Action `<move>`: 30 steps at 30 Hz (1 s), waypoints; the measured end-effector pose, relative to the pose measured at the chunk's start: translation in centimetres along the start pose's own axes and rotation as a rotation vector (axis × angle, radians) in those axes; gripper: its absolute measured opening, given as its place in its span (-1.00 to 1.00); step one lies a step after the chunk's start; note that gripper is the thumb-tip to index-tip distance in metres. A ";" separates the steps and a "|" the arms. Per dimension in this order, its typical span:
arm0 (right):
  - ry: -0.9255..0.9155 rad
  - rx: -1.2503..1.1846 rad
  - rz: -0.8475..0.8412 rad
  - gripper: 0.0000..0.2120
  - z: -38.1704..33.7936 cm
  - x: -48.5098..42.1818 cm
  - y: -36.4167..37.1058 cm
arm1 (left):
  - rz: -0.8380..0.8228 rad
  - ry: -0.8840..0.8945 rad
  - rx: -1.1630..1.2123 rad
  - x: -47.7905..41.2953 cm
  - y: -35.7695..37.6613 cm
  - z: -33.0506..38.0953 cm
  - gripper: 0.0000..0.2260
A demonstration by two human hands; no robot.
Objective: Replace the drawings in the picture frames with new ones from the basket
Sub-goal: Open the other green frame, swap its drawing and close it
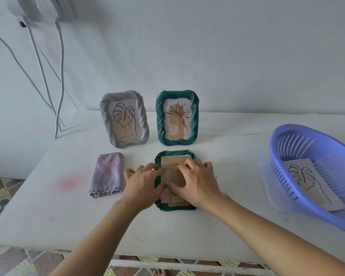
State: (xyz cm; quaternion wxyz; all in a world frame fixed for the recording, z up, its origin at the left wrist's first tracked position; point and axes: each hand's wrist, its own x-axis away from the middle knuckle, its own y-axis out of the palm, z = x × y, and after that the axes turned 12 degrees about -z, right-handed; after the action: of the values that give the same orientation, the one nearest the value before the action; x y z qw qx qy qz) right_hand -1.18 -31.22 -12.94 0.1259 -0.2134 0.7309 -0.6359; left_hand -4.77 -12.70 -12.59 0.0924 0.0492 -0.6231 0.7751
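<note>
Both hands' grip lies spread flat, pinching nothing: left hand [142, 181] & right hand [197, 179] press fingertips on the brown cardboard backing [172, 172] of the face-down dark-green ribbed frame [175, 208] at desk [48, 216] centre, prob. to steady it while working the back. Blue slotted plastic basket [287, 140], far right, holds a leaf line-drawing sheet [301, 176]. Two upright frames w/ drawings stand farther back.
</note>
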 end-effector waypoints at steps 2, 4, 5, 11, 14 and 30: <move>0.018 0.022 0.015 -0.35 -0.5 -0.1 0.1 | 0.017 -0.002 0.047 0.1 0.4 -0.4 -0.60; 0.037 0.004 -0.004 -0.38 -0.6 -0.4 0.0 | 0.033 -0.002 0.077 0.2 1.0 -0.5 -0.53; 0.044 -0.018 -0.012 -0.39 -0.4 -0.5 -0.1 | 0.045 0.006 0.080 0.3 1.3 -0.4 -0.49; 0.020 -0.250 0.061 -0.63 2.7 0.1 0.3 | 0.091 0.016 0.049 -0.1 1.7 1.0 -0.55; -0.019 -0.307 0.104 -0.72 4.6 0.6 1.1 | 0.082 0.003 0.021 -0.2 1.3 2.3 -0.53; -0.042 -0.475 0.178 -0.68 7.2 2.2 3.3 | -0.002 -0.091 -0.078 -0.6 0.9 8.9 -0.45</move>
State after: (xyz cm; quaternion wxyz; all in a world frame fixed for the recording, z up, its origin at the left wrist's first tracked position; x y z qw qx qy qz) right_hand -0.32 -38.22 -17.18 0.1429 -0.1848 0.8729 -0.4283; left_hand -4.69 -21.60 -11.67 0.0667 0.0811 -0.6564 0.7470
